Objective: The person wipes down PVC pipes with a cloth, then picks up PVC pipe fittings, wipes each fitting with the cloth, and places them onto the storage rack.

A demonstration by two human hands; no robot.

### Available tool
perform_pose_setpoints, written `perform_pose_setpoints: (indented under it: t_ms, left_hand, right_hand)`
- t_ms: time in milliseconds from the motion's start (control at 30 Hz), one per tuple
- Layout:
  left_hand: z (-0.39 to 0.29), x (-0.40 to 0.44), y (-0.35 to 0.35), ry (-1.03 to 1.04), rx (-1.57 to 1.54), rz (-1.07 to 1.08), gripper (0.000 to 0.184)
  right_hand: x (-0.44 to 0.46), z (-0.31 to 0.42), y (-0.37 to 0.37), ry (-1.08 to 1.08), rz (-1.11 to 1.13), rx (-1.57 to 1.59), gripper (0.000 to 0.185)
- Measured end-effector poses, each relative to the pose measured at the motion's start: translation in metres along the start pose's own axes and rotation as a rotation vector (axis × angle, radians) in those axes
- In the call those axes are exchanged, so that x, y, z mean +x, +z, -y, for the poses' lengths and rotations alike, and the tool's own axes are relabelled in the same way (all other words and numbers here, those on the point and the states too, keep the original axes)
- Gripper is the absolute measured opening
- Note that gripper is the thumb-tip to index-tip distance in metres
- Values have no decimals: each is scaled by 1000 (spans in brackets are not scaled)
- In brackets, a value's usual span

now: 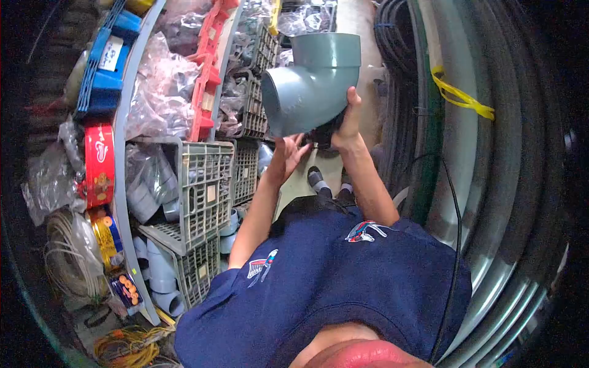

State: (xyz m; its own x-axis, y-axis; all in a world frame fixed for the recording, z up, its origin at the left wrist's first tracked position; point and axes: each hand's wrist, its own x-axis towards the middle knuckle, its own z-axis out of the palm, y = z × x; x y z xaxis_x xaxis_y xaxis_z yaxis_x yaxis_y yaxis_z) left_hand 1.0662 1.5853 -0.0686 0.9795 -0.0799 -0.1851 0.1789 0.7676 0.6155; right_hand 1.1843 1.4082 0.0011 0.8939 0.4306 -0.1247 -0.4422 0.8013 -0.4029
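Observation:
A large grey plastic pipe elbow [319,86] is held up in front of me, one socket mouth at the top and the other facing left. My right hand [348,126] grips its lower right side, thumb up along the outside and the other fingers hidden behind it. My left hand [289,161] is just below the elbow's left mouth, its fingers apart; whether a fingertip touches the rim, I cannot tell. Something dark [322,136] shows under the elbow, too shaded to make out.
Crates of bagged fittings [208,190] stack up on the left shelving, with a red bin [205,80] and a blue bin [110,61]. Long pipes [460,153] stand along the right, near a coiled black hose [399,37]. My feet [319,179] are on the narrow aisle floor.

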Motion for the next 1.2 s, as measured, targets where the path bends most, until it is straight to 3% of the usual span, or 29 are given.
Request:
perform_pose_setpoints:
  t_ms: [33,100,133,233,300,367,433,533,667,700,767,833,900,933,967,1067,1100,1167,1200]
  left_hand:
    - [5,9,2,-12,0,16,72]
    - [4,23,33,-110,877,26,61]
    - [4,25,49,-84,1015,-28,45]
    - [-8,22,47,-168,1259,-55,34]
    - [-28,8,40,-27,1372,-6,36]
    - [-62,-15,36,-151,1382,-47,35]
    - [-96,-42,50,-28,1281,-172,38]
    - [-138,-55,112,292,1166,-88,51]
    - [-167,-26,175,595,1529,203,44]
    - [-161,-10,193,696,1620,274,41]
    - [-140,26,208,791,1753,404,37]
    - [-111,53,202,771,1969,336,38]
    - [-96,76,192,702,1639,102,36]
    - [-89,80,184,606,1656,-20,38]
    - [-75,75,184,682,1737,-124,36]
    - [-56,47,182,958,1809,-53,32]
    - [-58,47,178,951,1809,-57,32]
    - [-69,42,169,1123,1940,134,32]
    - [-75,40,168,1137,1922,224,31]
  right_hand:
    - [1,2,1,6,9,32,85]
    - [0,8,9,-39,-25,20,84]
    - [3,8,7,-67,-30,41,82]
    - [-1,19,18,-140,-100,-2,83]
    - [-4,30,17,-202,-167,-65,87]
    - [-4,43,-1,-224,-103,-22,87]
    - [0,56,-17,-264,-80,48,87]
    - [2,63,-42,-312,-83,40,86]
    - [5,55,-58,-309,-109,-228,83]
    - [2,49,-54,-299,-107,-225,83]
    - [-2,40,-38,-319,-46,-121,64]
    - [-9,34,-9,-360,-70,-68,61]
    - [-11,31,-3,-354,-149,-46,59]
    - [-10,28,-5,-410,-170,-97,58]
    - [-10,27,-8,-464,-191,-155,58]
    - [-13,30,-8,-449,-189,-108,57]
    - [-13,27,-6,-443,-193,-110,57]
    - [-18,17,0,-311,-171,-21,58]
    - [-16,14,2,-301,-173,-244,70]
